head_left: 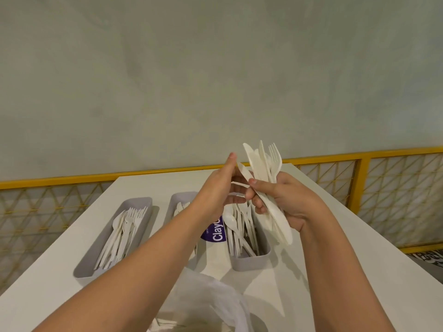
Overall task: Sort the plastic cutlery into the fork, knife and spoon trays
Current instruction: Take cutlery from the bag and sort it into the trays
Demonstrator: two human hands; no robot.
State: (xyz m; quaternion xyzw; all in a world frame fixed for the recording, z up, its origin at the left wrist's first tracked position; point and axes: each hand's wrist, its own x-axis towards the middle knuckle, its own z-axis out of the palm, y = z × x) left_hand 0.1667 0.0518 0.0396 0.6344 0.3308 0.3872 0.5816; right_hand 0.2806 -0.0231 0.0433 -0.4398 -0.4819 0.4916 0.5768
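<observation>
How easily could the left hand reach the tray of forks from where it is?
Probably yes: the left hand hovers above the table, the fork tray lies open on its own side, and nothing stands between them.

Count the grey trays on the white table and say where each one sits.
3. The left tray holds forks; the middle tray is mostly hidden behind the left forearm; the right tray sits under the right hand. The arms could hide another.

Head-worn wide-angle view, facing forward and down, close above table (60, 271)
</observation>
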